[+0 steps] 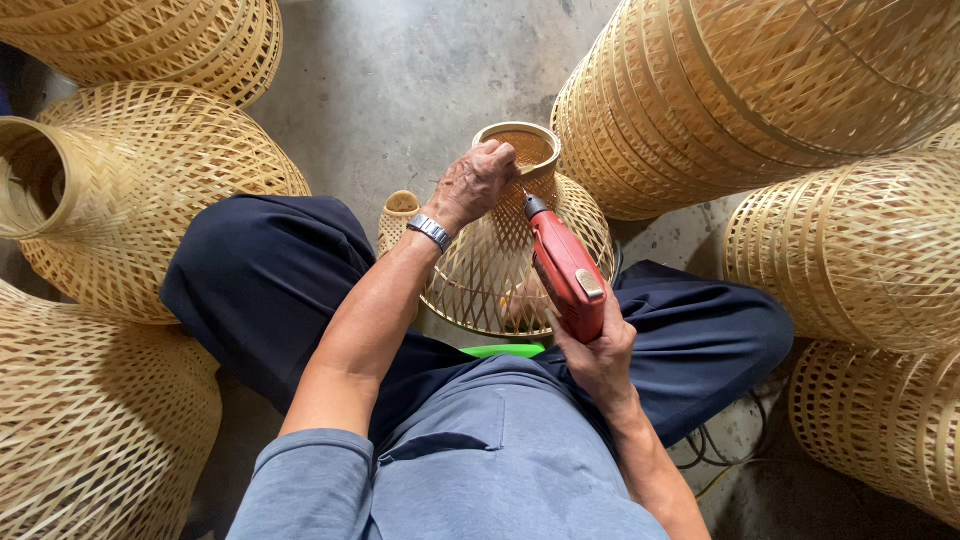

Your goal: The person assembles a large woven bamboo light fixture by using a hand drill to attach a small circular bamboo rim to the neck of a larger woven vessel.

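- Baskets of woven bamboo crowd the left edge: a large bell-shaped basket point(120, 190) lies on its side with its round neck opening toward the left, another point(160, 40) sits above it, and a third point(90, 430) fills the lower left corner.
- Left hand point(475, 180), with a metal wristwatch point(430, 231) on the wrist, is curled over the neck of the woven bamboo shade point(500, 260); the fingers are bent closed around the rim, gripping it.
- The woven bamboo shade rests between the person's knees, against the dark trousers point(270, 280), its narrow neck ring pointing away from the body and its wide open end toward the lap.
- A small woven piece point(400, 215) stands just left of the shade, behind the forearm.
- Right hand point(600, 355) is wrapped tight around the handle of a red power drill point(563, 265), fingers fully closed; the drill's tip meets the neck of the shade just under the left hand.
- A bright green object point(503, 350) lies on the lap below the shade.
- More bamboo baskets stand on the right: a big one point(740, 90) at top, two others point(860, 250) point(880, 420) beneath it.
- Dark cables point(720, 455) trail on the concrete floor point(400, 80) beside the right leg.
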